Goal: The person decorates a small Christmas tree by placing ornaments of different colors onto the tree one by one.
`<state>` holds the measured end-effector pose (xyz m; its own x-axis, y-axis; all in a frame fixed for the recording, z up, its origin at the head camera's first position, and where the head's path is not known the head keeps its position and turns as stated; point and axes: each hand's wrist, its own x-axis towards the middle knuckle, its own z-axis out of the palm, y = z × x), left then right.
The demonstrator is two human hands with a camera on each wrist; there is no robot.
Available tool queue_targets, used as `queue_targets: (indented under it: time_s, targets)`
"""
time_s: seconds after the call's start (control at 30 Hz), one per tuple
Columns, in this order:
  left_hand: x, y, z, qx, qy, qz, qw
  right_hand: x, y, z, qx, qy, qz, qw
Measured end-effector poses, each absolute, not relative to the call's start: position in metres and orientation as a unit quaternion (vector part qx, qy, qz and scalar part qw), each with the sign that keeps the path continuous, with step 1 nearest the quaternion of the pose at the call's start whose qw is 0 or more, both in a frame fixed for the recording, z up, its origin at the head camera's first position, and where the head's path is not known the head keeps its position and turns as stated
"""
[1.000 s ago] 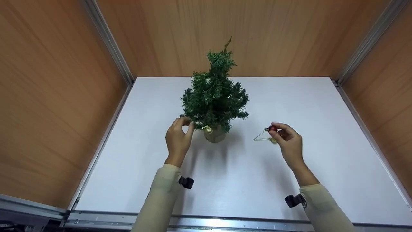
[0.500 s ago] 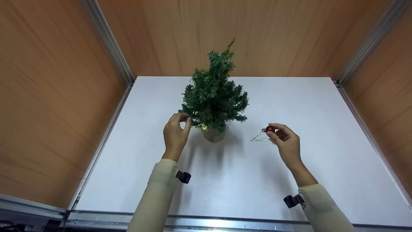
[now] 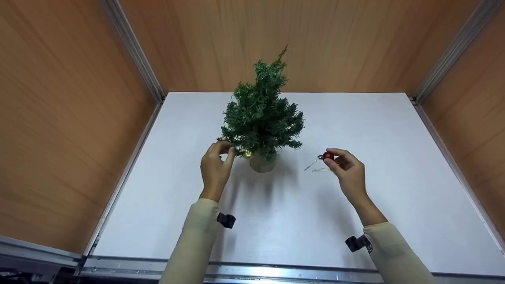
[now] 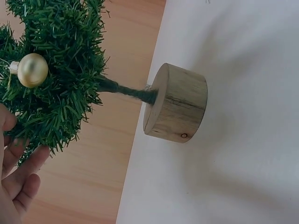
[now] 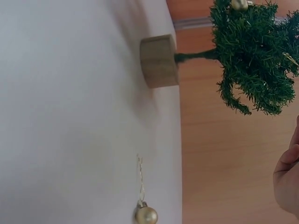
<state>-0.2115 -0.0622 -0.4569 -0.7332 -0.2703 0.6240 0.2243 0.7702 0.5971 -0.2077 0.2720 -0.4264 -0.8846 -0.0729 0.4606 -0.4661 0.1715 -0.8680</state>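
A small artificial Christmas tree [image 3: 264,114] stands upright on a round wooden base [image 4: 180,105]. My left hand [image 3: 215,169] pinches the tip of a low branch on its left side. Close to those fingers a gold bauble [image 4: 32,70] hangs among the needles. Right of the tree, my right hand [image 3: 349,175] holds a dark red bauble [image 3: 328,156] between thumb and fingertips, its looped string [image 3: 310,165] trailing to the left. Beneath it on the table lies another gold bauble [image 5: 146,215] with a pale string; in the head view the hand hides that bauble.
The white table [image 3: 272,225] has a metal rail [image 3: 276,271] along its front edge. Wood-grain panels [image 3: 335,47] enclose the back and both sides, joined by metal corner posts [image 3: 134,47].
My left hand has shifted slightly left, and the low branch with the gold bauble has moved left with it. The right hand has drifted a little left with the red bauble.
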Motion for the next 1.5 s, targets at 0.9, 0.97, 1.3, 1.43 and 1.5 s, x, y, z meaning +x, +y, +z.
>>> queue_targets:
  time_s: [0.9, 0.97, 1.3, 1.43, 1.5]
  targets:
    - [-0.194, -0.054, -0.467, 0.022, -0.872, -0.337, 0.355, -0.207, 0.255, -0.421, 0.183, -0.739, 0.631, 0.149]
    - [-0.194, -0.053, -0.467, 0.019, -0.871, -0.340, 0.355, -0.207, 0.253, -0.421, 0.183, -0.742, 0.627, 0.151]
    - [-0.192, -0.050, -0.462, 0.001, -0.867, -0.346, 0.359, -0.207, 0.246, -0.421, 0.183, -0.733, 0.640, 0.136]
    - [-0.190, -0.049, -0.458, -0.002, -0.861, -0.351, 0.367, -0.207, 0.243, -0.420, 0.184, -0.729, 0.645, 0.138]
    - [-0.189, -0.048, -0.455, 0.000, -0.858, -0.352, 0.373, -0.206, 0.242, -0.420, 0.188, -0.729, 0.643, 0.140]
